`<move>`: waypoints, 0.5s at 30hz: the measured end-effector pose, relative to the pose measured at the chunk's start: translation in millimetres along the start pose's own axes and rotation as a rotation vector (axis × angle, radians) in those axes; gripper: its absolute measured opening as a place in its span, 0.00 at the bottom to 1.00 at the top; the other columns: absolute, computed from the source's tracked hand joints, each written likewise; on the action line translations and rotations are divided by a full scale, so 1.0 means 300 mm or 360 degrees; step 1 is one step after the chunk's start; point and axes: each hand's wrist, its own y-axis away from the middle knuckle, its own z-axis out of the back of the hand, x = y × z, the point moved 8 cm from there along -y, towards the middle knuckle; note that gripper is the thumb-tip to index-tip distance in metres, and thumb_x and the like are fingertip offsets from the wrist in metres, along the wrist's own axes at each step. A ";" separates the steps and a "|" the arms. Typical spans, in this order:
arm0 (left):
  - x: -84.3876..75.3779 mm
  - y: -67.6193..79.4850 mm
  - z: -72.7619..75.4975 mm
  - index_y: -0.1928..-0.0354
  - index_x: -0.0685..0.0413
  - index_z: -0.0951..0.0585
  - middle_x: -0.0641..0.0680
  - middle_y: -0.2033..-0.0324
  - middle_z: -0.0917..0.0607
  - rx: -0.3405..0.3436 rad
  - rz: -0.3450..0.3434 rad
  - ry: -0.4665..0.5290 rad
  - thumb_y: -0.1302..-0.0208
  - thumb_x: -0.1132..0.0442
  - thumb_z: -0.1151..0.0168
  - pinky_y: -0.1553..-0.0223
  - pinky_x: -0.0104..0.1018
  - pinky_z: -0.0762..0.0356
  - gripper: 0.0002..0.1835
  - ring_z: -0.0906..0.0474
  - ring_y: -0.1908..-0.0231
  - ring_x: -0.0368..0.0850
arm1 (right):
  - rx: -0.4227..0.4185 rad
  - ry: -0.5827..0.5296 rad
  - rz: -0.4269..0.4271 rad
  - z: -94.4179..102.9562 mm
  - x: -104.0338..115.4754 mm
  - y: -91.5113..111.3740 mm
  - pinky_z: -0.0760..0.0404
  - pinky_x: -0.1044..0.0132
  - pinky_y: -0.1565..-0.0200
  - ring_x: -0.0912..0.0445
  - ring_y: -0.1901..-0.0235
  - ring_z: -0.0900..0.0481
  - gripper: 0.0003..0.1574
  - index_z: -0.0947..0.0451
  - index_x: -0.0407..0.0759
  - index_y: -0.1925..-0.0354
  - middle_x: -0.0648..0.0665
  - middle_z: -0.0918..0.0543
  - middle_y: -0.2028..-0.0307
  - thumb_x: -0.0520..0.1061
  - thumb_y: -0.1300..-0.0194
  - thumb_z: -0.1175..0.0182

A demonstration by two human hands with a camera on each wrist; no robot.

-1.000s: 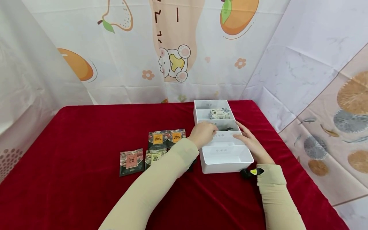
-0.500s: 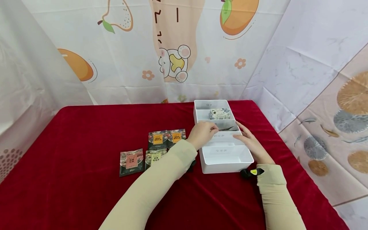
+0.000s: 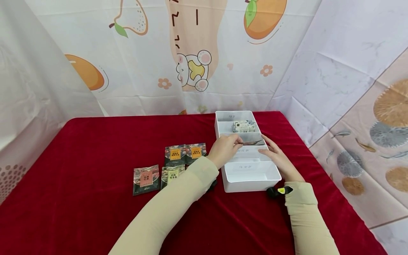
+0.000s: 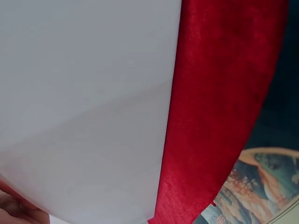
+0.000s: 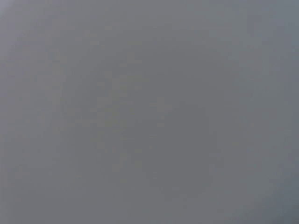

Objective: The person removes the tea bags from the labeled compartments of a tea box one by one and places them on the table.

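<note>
Centrally, in the head view, your left hand (image 3: 224, 148) pinches a dark sachet (image 3: 254, 143) inside the white box (image 3: 245, 186), your right hand (image 3: 282, 161) rests on its rim with fingers extended, and red cloth (image 3: 79, 177) spreads before printed hangings (image 3: 127, 67). The left-wrist view shows the white box beside red cloth; the right-wrist view, blurred grey.

Table under dark-red velvet cloth (image 3: 79, 212). Behind: white fabric curtain (image 3: 127, 71), orange fruit print (image 3: 265, 17), white cartoon bear print (image 3: 194, 70) turned sideways. Right side: white marble-patterned sheet (image 3: 350, 49), brown and grey round motifs (image 3: 395, 102). Left side: plain white curtain (image 3: 28, 92).
</note>
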 end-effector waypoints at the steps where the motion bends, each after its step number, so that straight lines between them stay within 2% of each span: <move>1: -0.001 0.000 0.002 0.53 0.46 0.16 0.46 0.56 0.11 -0.0009 -0.0013 0.0008 0.28 0.55 0.41 0.55 0.30 0.20 0.09 0.16 0.59 0.39 | 0.0003 -0.0007 -0.0001 0.000 -0.001 -0.001 0.19 0.69 0.53 0.63 0.51 0.22 0.45 0.60 0.59 0.20 0.34 0.43 0.27 0.51 0.25 0.48; 6: -0.002 0.001 0.008 0.53 0.48 0.14 0.47 0.55 0.11 -0.0055 -0.0056 0.0067 0.29 0.57 0.40 0.53 0.29 0.20 0.10 0.15 0.56 0.38 | -0.0004 -0.0014 -0.0001 0.005 -0.005 -0.003 0.19 0.69 0.52 0.64 0.52 0.22 0.45 0.60 0.60 0.20 0.36 0.42 0.28 0.51 0.24 0.48; 9: 0.000 0.004 0.016 0.51 0.48 0.15 0.48 0.56 0.11 -0.0076 -0.0048 0.0130 0.27 0.56 0.42 0.61 0.26 0.21 0.10 0.16 0.66 0.37 | -0.0005 -0.0007 0.0009 0.005 -0.003 -0.003 0.19 0.69 0.52 0.65 0.52 0.22 0.45 0.60 0.59 0.20 0.35 0.42 0.28 0.51 0.24 0.48; 13: 0.004 0.013 0.037 0.48 0.49 0.20 0.51 0.59 0.11 -0.0122 -0.0009 0.0248 0.25 0.56 0.47 0.74 0.25 0.27 0.11 0.23 0.83 0.34 | -0.0007 -0.0001 0.0016 0.003 0.000 0.000 0.20 0.70 0.52 0.65 0.52 0.23 0.45 0.60 0.59 0.20 0.35 0.44 0.26 0.51 0.25 0.48; 15: 0.007 0.017 0.055 0.47 0.49 0.22 0.52 0.60 0.11 -0.0171 0.0004 0.0302 0.24 0.55 0.48 0.78 0.26 0.28 0.12 0.25 0.86 0.33 | -0.0010 -0.0001 0.0019 0.002 0.002 0.002 0.20 0.70 0.52 0.65 0.51 0.23 0.46 0.60 0.59 0.20 0.35 0.45 0.26 0.50 0.25 0.48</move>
